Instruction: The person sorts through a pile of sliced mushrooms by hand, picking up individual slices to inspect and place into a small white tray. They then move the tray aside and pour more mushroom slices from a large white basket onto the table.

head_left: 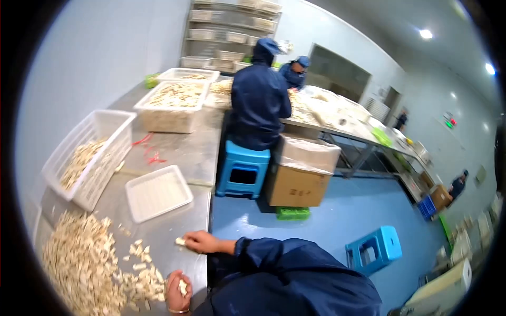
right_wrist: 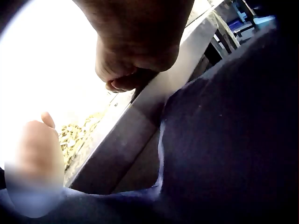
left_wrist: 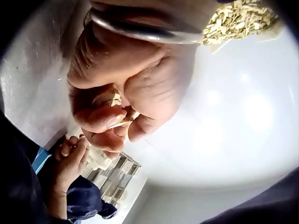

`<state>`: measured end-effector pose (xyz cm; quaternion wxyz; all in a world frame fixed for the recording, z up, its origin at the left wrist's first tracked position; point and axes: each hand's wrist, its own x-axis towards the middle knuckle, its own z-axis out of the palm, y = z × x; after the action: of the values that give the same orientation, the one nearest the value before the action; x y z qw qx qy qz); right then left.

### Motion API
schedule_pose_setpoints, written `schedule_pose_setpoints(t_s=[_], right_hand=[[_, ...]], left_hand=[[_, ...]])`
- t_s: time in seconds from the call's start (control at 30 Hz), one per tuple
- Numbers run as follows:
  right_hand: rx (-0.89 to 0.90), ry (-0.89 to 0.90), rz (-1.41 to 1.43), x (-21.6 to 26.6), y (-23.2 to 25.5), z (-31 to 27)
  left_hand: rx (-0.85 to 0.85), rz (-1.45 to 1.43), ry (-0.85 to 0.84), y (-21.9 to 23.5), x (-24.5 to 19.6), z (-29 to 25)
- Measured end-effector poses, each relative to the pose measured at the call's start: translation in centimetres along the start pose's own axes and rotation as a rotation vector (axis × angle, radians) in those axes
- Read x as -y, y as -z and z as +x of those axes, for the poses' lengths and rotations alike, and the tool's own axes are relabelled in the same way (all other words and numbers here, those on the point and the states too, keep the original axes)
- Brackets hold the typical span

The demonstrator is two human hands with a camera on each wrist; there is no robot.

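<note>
My left hand, with a metal bangle at its wrist, curls its fingers round a few pale dried slices. In the left wrist view, bits of slice show between the thumb and fingers. Just beyond it, my right hand pinches a pale slice over the steel table's edge. The right wrist view shows that hand from behind, its grip hidden. A big heap of slices lies beside the left hand, with a looser scatter closest to it.
A shallow white tray lies on the steel table. Near the wall stand a white basket part-filled with slices and a fuller crate. Red ties lie between them. Another person sits on a blue stool beside a carton.
</note>
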<state>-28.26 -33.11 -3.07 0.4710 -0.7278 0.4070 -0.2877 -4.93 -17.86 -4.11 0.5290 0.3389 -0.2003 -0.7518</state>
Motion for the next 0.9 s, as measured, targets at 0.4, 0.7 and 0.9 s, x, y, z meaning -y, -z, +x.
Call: schedule_pose_setpoints(t_s=[0.4, 0.7, 0.9], right_hand=[[0.102, -0.251, 0.214, 0.7, 1.3, 0.6], [0.196, -0.322, 0.283, 0.4, 1.8, 2.2], [0.233, -0.359, 0.25, 2.1, 1.6, 2.7]], left_hand=[[0.075, 0.047, -0.017, -1.4, -0.7, -0.3], [0.126, 0.167, 0.061, -3.9, -1.4, 0.0], [0.123, 0.119, 0.119, -5.5, -1.4, 1.9]])
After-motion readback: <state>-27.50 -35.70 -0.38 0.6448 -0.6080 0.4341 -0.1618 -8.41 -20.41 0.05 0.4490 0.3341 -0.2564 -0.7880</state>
